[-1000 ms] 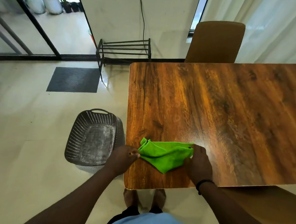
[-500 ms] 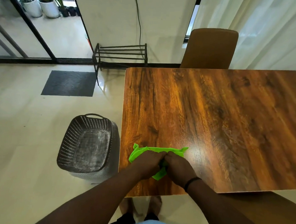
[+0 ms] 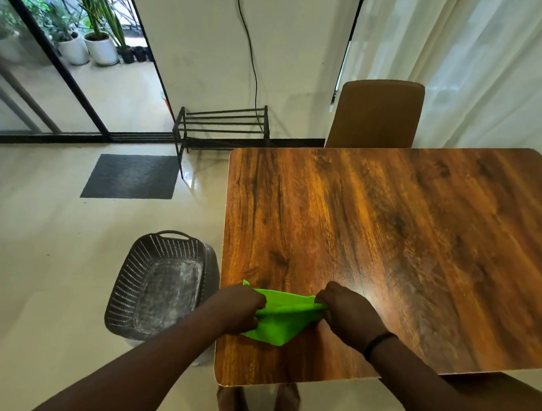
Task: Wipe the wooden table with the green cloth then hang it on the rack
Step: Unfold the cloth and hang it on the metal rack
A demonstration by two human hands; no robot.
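The left hand grips the left end of the green cloth, fingers curled round the fabric, and the right hand pinches its right end in the same way, a dark band on that wrist. Half a second ago both hands were bunched together over the middle of the cloth; now they have drawn apart, and the cloth is pulled into a taut band between them with a folded corner drooping toward 6 o'clock. A second ago they held it apart in much the same way, so the sequence reads as gathering and re-stretching, most likely folding the cloth into a neater pad before wiping. That suggests the wiping proper has hardly begun.

The cloth sits at the near left corner of the wooden table, touching the top or just above it; I cannot tell which. The broad tabletop stretches away toward 1 and 2 o'clock. On the floor at 9 o'clock, just beside the table's left edge, stands a dark perforated plastic basket. At 11 o'clock, against the wall, is the black metal rack, well apart from the hands, with a dark doormat at 10 o'clock and a brown chair at 1 o'clock behind the table.
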